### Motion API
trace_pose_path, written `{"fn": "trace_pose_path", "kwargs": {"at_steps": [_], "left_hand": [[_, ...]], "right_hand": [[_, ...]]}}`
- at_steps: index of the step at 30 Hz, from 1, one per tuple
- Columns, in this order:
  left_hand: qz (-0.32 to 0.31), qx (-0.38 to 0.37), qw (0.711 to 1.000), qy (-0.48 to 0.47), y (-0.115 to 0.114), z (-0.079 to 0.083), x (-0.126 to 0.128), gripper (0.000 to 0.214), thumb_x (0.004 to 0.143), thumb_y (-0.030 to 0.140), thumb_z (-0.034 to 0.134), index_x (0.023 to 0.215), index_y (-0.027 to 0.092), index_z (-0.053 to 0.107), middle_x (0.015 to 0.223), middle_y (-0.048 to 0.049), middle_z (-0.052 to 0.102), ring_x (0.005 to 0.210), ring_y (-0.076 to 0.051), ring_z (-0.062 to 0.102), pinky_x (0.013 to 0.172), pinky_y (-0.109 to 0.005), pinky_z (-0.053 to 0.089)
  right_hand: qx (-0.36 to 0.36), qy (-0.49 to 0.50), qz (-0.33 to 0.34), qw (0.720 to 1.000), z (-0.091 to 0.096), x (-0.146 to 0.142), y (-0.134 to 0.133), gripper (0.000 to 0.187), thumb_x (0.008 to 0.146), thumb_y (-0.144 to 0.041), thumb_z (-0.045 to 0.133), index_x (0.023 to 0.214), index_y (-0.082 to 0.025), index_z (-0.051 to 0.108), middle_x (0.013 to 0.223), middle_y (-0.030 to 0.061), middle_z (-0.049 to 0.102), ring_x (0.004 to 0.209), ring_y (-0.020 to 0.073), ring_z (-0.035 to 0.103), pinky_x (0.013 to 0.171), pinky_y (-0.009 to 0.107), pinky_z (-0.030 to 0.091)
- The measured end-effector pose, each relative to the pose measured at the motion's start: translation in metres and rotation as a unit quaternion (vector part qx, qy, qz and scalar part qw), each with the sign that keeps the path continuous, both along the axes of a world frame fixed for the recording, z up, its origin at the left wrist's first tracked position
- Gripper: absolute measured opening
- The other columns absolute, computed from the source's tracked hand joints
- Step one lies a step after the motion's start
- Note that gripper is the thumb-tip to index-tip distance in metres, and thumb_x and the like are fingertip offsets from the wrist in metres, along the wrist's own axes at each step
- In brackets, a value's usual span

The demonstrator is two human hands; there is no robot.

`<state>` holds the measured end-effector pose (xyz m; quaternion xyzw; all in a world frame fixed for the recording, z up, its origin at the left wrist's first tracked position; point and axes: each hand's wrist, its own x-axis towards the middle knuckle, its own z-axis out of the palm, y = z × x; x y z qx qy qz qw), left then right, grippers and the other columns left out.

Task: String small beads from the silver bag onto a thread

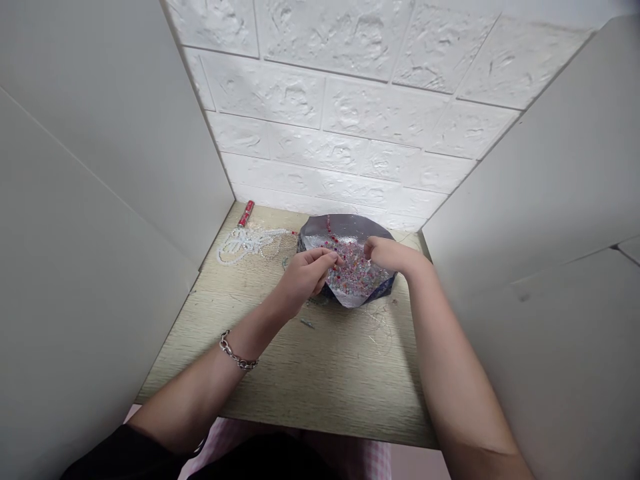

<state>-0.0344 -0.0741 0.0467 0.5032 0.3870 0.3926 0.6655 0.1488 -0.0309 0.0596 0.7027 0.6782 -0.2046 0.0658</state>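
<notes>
A silver-lined bag [345, 230] lies spread wide on the tabletop, full of tiny mixed beads [353, 270] in red, pink and clear. My left hand [309, 272] is over its left side, thumb and forefinger pinched together; what they grip is too small to make out. Across from it, my right hand [385, 255] hangs above the beads at the right side with fingers curled in, their tips partly hidden. A short line of red beads [329, 225] runs down the bag's far inner wall, close to both hands.
White bead strands [240, 243] lie in a loose heap at the back left, beside a red tube [246, 213]. Thin threads [380, 330] and a small bluish piece [307, 323] lie in front of the bag. Grey panels and a white brick-patterned wall [340, 133] enclose the table [320, 380].
</notes>
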Motion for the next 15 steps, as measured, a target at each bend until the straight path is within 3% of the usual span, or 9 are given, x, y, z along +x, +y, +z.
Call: {"fn": "trace_pose_path", "kwargs": {"at_steps": [15], "left_hand": [[0.004,0.009,1.0,0.006,0.0002,0.0002,0.0007,0.019,0.076,0.031,0.049,0.067,0.015,0.055,0.038,0.009,0.026,0.031,-0.001,0.02,0.034,-0.018,0.011]], "right_hand": [[-0.021,-0.036,0.011,0.999,0.0066,-0.0047,-0.0031,0.033,0.069,-0.008,0.042,0.095,-0.014,0.062,0.095,0.0091,0.064,0.081,0.0172,0.058,0.061,0.023,0.039]]}}
